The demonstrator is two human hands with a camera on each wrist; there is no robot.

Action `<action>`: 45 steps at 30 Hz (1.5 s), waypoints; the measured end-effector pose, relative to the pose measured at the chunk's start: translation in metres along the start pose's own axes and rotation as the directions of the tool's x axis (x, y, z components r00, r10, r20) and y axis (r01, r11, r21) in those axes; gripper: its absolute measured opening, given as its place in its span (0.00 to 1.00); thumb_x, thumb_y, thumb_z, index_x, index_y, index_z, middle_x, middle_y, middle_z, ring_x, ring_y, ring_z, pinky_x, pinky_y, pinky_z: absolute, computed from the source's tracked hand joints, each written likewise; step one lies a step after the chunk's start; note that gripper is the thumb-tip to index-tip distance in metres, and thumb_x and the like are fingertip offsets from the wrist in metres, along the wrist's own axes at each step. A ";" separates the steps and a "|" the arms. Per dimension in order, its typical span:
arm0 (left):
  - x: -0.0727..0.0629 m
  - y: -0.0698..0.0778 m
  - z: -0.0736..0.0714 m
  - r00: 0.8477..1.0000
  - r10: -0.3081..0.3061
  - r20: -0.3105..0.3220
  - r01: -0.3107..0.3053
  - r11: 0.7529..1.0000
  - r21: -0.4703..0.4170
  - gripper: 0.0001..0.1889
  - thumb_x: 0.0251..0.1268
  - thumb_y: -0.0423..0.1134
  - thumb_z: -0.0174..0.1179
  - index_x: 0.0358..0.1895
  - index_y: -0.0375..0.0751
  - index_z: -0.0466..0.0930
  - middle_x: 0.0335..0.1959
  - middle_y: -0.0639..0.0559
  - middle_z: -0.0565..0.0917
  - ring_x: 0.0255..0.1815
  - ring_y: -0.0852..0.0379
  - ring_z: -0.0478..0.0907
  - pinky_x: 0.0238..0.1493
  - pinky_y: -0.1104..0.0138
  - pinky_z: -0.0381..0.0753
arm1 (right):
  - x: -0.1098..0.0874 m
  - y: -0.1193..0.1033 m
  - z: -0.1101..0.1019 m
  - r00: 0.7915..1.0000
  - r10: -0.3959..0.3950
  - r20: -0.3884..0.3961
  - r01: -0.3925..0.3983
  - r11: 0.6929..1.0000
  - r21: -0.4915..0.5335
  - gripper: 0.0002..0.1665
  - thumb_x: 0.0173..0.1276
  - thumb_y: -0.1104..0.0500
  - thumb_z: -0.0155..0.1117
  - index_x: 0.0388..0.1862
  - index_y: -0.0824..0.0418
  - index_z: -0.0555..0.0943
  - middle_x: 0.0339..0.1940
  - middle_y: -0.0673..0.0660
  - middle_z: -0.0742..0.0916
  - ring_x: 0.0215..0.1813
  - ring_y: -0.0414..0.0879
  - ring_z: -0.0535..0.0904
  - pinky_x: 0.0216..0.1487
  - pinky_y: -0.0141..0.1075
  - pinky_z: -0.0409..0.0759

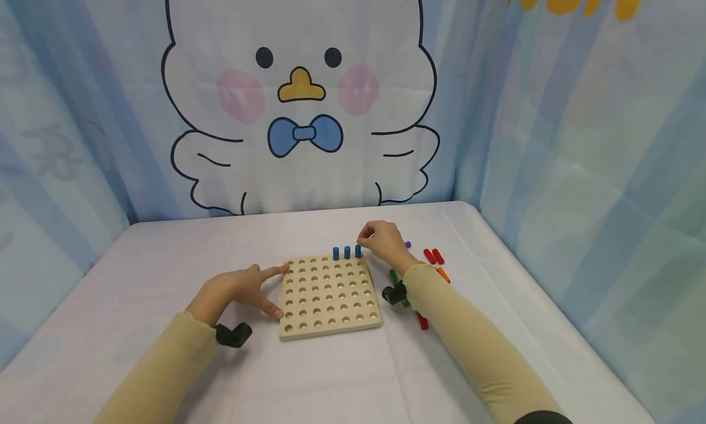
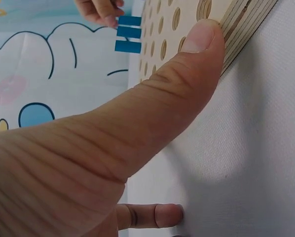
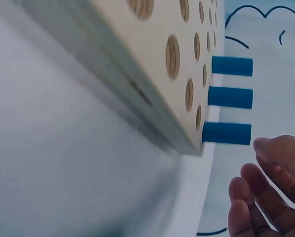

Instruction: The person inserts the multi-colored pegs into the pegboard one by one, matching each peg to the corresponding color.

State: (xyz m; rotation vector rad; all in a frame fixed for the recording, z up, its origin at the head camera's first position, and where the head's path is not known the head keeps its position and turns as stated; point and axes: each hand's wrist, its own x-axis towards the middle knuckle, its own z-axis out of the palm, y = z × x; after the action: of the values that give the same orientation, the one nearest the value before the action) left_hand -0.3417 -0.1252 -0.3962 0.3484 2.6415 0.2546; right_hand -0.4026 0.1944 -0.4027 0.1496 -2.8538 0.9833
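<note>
A square wooden pegboard [image 1: 325, 334] with rows of round holes lies flat on the table. Three blue pegs [image 3: 230, 98] stand upright in its far row, toward the right end. At the far right corner, my right hand [image 1: 383, 239] hovers by the last peg; in the right wrist view its thumb tip is just off the peg's top, with the fingers loosely bent around nothing. Along the board's left side my left hand [image 1: 242, 288] is spread, index finger at the far corner and thumb [image 2: 199, 42] resting on the near part of the edge.
Right of the board lie loose pegs: two red pegs [image 1: 433, 256], an orange peg [image 1: 443, 274], a green peg [image 1: 393, 277], another red one [image 1: 422, 321] and a purple one [image 1: 408, 244]. My right forearm covers part of them. A printed curtain [image 1: 303, 185] hangs behind the white table [image 1: 309, 387].
</note>
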 end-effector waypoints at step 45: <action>-0.002 -0.002 -0.004 1.000 0.010 0.019 -0.010 1.000 -0.015 0.63 0.46 0.71 0.75 0.85 0.61 0.48 0.80 0.20 0.49 0.79 0.18 0.50 0.69 0.23 0.54 | -0.015 0.070 -0.058 0.976 0.216 0.038 -0.185 0.902 -0.391 0.15 0.72 0.64 0.60 0.51 0.72 0.84 0.45 0.66 0.89 0.40 0.54 0.83 0.54 0.47 0.86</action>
State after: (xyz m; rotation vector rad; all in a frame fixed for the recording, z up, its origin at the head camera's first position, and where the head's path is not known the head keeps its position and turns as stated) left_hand -0.3421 -0.1276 -0.3925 0.3576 2.6188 0.2727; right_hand -0.3924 0.2858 -0.4024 -0.1493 -3.1165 0.4260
